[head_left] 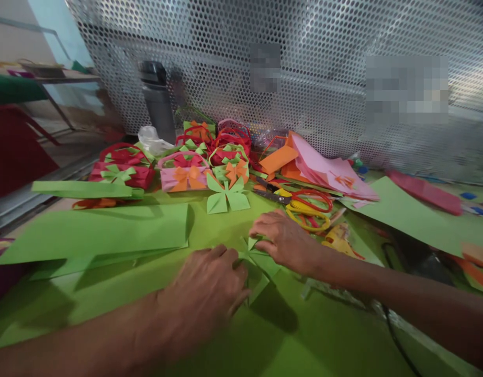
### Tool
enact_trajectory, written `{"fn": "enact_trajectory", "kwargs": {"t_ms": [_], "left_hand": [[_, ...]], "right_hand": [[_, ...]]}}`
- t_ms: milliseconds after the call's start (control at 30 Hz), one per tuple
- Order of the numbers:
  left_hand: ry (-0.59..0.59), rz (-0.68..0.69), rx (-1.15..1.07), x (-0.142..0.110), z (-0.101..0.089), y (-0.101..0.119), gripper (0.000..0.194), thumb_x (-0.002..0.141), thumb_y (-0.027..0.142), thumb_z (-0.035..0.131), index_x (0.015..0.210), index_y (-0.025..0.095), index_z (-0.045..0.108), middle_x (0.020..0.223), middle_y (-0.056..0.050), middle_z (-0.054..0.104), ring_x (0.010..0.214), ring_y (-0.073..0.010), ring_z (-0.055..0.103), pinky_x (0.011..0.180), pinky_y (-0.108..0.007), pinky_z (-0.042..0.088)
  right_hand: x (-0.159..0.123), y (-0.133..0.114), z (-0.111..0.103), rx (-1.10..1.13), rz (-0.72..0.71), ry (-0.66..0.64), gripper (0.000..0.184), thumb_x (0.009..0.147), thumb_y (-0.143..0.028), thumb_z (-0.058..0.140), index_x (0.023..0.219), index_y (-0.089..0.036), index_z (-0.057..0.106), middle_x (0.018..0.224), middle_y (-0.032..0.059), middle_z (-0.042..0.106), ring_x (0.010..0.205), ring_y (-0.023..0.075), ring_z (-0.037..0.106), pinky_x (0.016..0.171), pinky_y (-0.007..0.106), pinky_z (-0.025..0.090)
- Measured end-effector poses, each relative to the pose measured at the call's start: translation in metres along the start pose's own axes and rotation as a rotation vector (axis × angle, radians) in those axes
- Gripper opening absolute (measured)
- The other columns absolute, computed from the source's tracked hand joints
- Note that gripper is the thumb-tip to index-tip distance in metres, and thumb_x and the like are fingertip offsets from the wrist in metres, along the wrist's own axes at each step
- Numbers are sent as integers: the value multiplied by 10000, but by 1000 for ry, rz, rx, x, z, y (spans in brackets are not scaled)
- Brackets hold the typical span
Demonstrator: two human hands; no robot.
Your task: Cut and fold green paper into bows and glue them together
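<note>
A light green folded paper piece (260, 281), with flaps like the paper bow beside it, lies on the green tabletop between my two hands. My right hand (280, 240) pinches one of its upper flaps between thumb and fingers. Curled over the near left side of the same piece, my left hand (210, 285) grips it; its fingertips are partly hidden. Just beyond my hands stands a green four-petalled paper bow (227, 196). Scissors with red and yellow handles (310, 201) lie past my right hand.
Small paper bags with bows (184, 178) stand in rows at the back, near a grey bottle (158, 102). Green sheets (147, 230) lie at left. Pink paper (323, 162) is stacked at right, near a glue gun (339, 238) with a black cable. A perforated metal panel (210, 63) rises behind.
</note>
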State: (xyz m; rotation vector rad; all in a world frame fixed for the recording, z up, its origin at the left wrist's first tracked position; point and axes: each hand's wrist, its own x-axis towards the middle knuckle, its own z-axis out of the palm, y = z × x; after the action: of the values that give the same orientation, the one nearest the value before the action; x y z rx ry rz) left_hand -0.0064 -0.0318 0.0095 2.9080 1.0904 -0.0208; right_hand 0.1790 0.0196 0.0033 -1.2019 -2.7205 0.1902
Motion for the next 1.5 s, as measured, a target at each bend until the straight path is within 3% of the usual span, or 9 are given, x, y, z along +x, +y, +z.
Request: {"fn": "enact_trajectory", "kwargs": {"t_ms": [300, 633, 867, 1167, 1500], "left_hand": [[-53, -30, 2, 1, 3, 2, 227, 899, 248, 463, 790, 164, 644, 779, -83, 610, 744, -221, 572, 612, -342, 463], [-76, -18, 16, 0, 5, 3, 210, 901, 240, 462, 809, 164, 635, 791, -84, 605, 778, -228, 563, 610, -341, 460], [-90, -8, 21, 0, 3, 4, 185, 889, 201, 474, 798, 156, 629, 771, -86, 594, 803, -233, 555, 609, -335, 450], [-148, -13, 16, 1, 0, 5, 158, 879, 169, 463, 856, 155, 619, 823, -100, 605, 840, -264, 566, 622, -374, 464], [-128, -5, 29, 1, 3, 3, 130, 851, 150, 494, 842, 154, 624, 822, -99, 604, 828, -256, 561, 619, -363, 460]], "right_hand": [[-6, 4, 5, -5, -111, 60, 99, 839, -153, 608, 792, -187, 687, 890, 49, 654, 849, 187, 546, 796, 340, 309], [-4, 2, 10, -1, -112, 52, 104, 815, -182, 627, 732, -187, 689, 962, 77, 627, 914, 216, 535, 805, 353, 341], [2, -3, 2, 69, -55, -7, 104, 760, -108, 631, 697, -175, 679, 1020, 102, 593, 1030, 237, 506, 876, 392, 355], [6, -5, 5, 58, 33, -38, 114, 736, -102, 591, 679, -168, 665, 1146, 119, 563, 1159, 291, 422, 948, 524, 280], [11, -4, 6, 26, 145, -94, 142, 736, -148, 577, 634, -189, 665, 1133, 100, 577, 1131, 293, 446, 933, 609, 237]]}}
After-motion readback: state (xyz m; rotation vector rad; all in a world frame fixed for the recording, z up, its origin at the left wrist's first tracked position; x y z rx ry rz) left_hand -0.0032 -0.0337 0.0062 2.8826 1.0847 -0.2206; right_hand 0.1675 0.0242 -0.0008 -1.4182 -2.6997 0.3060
